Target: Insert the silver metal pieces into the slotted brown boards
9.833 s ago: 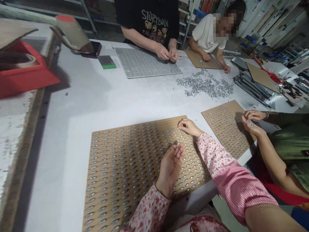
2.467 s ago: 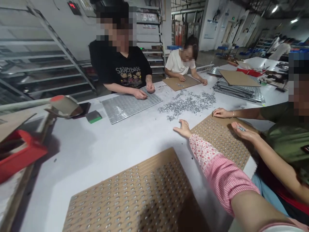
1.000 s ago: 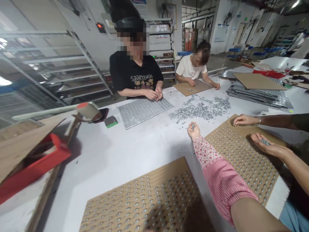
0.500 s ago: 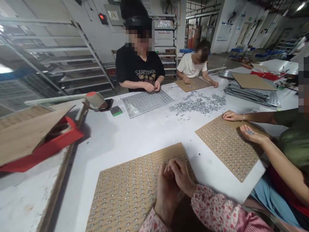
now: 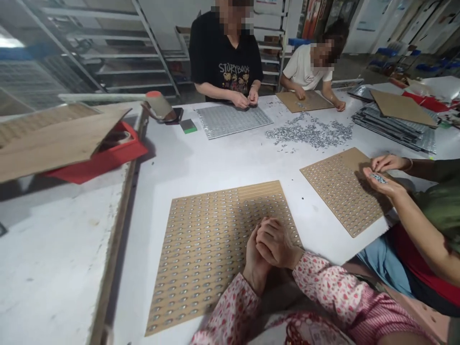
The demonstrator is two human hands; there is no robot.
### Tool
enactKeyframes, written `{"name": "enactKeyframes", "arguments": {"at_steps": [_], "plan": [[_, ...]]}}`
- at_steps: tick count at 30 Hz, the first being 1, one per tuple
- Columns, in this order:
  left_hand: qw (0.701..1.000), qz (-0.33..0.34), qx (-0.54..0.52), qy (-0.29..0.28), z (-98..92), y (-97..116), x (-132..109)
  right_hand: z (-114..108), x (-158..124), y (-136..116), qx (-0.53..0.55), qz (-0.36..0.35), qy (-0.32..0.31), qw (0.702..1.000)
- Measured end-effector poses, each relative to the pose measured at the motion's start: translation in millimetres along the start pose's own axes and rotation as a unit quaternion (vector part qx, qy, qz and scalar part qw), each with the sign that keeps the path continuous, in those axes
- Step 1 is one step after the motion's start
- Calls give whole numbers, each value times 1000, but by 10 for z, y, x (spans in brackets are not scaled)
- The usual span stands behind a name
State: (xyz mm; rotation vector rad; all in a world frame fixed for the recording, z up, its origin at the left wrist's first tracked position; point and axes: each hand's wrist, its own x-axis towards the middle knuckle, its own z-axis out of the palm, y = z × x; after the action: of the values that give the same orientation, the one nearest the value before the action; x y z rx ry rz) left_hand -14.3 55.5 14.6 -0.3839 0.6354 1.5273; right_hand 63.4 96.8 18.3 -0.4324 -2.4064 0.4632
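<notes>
Brown board [image 5: 258, 190] lies flat on the counter [image 5: 219, 165], at its near side, right of the wooden left edge [image 5: 120, 268] and apart from a co-worker's board [image 5: 334, 187]. Fill: rows of small leaf-shaped metal pieces [image 5: 153, 328] cover most of the visible surface, including the far left and near left corners; judged well advanced. Left over: a bare strip along the far edge, running to the far right corner. The part under the hands cannot be read. Orientation: the pieces point left to right, long axes about parallel to the board's far edge, right ends angled slightly away from the wearer. Board's own long axis uncertain, near right corner being hidden. Hands: right hand [image 5: 275, 242] folded over the left hand [image 5: 257, 249], fingers curled, above the board's right half; whether either grasps anything cannot be told. Loose metal pieces [image 5: 312, 132] heaped beyond both boards, toward the far edge.
</notes>
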Motion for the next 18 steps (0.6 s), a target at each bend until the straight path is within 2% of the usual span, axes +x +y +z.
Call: {"name": "enactKeyframes", "arguments": {"at_steps": [4, 9, 12, 15, 18], "plan": [[996, -44, -70, -19, -56, -22, -42, -44, -66, 23, -22, -34, -38, 998], [991, -58, -118, -15, -5, -24, -42, -57, -81, 51, 0, -72, -29, 997], [992, -60, -113, 10, 6, 15, -8, -77, -7, 44, -5, -50, -37, 998], [990, -44, -126, 42, 1, 79, 75, -92, 126, 45, -25, -20, -71, 997], [990, -18, -135, 40, 41, 197, 175, -107, 261, 91, 40, 7, -62, 997]]}}
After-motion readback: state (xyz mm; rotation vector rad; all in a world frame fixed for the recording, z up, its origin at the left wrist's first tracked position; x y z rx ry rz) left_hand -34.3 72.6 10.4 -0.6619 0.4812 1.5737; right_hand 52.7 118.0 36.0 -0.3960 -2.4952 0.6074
